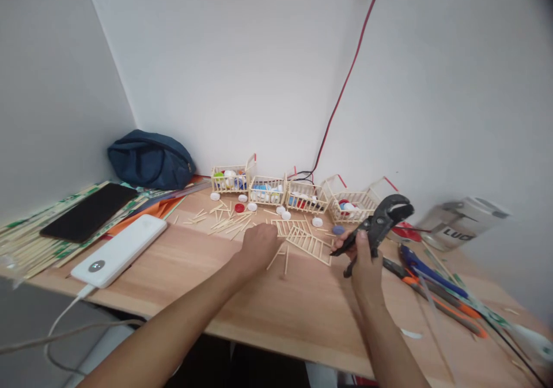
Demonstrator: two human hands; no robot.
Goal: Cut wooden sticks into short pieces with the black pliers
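Note:
My left hand [260,247] is over the table with its fingers curled together, beside short wooden sticks [276,257] and a ladder-like stick panel [311,245]. Its fingertips are hidden, so I cannot tell what they pinch. My right hand [366,267] is wrapped round a black pliers-like cutter [380,221], its curved jaws pointing up and to the right. Loose cut sticks [228,221] lie to the left of the panels. Behind my hands stand several small stick-built carts [306,197] with white round wheels and colourful bits inside.
A white power bank [118,251] with a cable, a phone [88,212] on long sticks and a blue pouch [151,159] are on the left. To the right lie orange-handled pliers [449,307], a blue-handled tool [432,273] and a clear container [466,222]. A wall rises behind.

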